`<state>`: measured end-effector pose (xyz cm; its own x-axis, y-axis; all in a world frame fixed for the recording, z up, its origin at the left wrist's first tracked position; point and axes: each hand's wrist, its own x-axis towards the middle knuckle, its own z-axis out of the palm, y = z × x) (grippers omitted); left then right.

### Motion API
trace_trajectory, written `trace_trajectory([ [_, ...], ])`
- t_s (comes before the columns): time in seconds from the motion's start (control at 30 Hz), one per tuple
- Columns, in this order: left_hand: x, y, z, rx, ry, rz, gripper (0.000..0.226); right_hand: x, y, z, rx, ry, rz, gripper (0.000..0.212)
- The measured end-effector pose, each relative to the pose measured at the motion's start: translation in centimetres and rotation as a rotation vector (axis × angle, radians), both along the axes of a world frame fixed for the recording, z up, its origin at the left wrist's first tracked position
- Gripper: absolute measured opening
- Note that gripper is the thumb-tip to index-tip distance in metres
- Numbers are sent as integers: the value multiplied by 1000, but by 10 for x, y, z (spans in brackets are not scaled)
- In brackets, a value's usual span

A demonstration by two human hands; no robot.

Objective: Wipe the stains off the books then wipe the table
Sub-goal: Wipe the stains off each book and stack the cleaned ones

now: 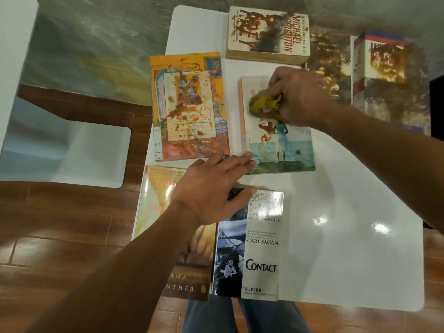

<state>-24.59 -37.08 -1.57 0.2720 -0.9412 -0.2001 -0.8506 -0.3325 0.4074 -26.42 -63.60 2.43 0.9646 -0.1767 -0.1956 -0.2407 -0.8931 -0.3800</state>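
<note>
Several books lie on a white table. My right hand grips a yellow-brown cloth and presses it on the upper part of the seaside-cover book, which has brown stains in its middle. My left hand lies flat with straight fingers, its fingertips on that book's lower left corner. Brown stains cover the orange book, the Crichton book and two books at the back right, one dark and one white. The Contact book and the book left of it look clean.
A white chair stands left of the table on the brown tiled floor. My legs in blue jeans show below the table's near edge. The table's right half is bare and glossy.
</note>
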Motion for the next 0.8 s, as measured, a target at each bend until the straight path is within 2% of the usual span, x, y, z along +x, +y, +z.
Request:
trace_trajectory([
  [0.1, 0, 0, 0, 17, -1, -6, 67, -9, -2, 3, 12, 76, 111, 33],
  [0.27, 1, -1, 0, 21, -1, -17, 68, -11, -1, -8, -18, -91, -111, 31],
  [0.43, -2, -1, 0, 32, -13, -17, 68, -23, 8, -1, 74, 74, 76, 33],
  [0.6, -5, -3, 1, 35, -19, -18, 68, -22, 3, -7, 5, -92, -127, 31],
  [0.73, -9, -3, 1, 34, -10, -9, 68, -37, 13, -1, 96, 49, 145, 30],
  [0.8, -11, -3, 1, 35, -5, -8, 68, -39, 6, 1, 96, 98, 108, 31],
])
